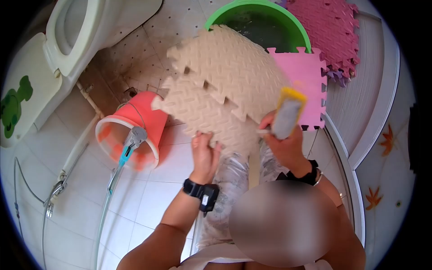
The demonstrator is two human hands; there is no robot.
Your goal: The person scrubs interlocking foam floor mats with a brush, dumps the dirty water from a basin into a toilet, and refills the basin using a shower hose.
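Observation:
Beige textured foam mats with jigsaw edges lie over my knees; an upper mat (238,67) overlaps a lower mat (193,105). My left hand (206,155) has its fingers curled at the near edge of the lower mat. Wrapped round a scrub brush (288,114) is my right hand (288,146), held over the right side of the mats. The brush has a greyish-white face with a yellow border and is blurred. Beside the mats, on the right, lies a smooth pink foam mat (310,85).
A green basin (299,27) of dark water stands beyond the mats, with deep-pink foam mats (326,31) to its right. An orange-red bucket (153,114) lies tipped on the left, a shower head (136,135) at its mouth. A toilet (96,22) is upper left; a door frame (378,108) borders the right.

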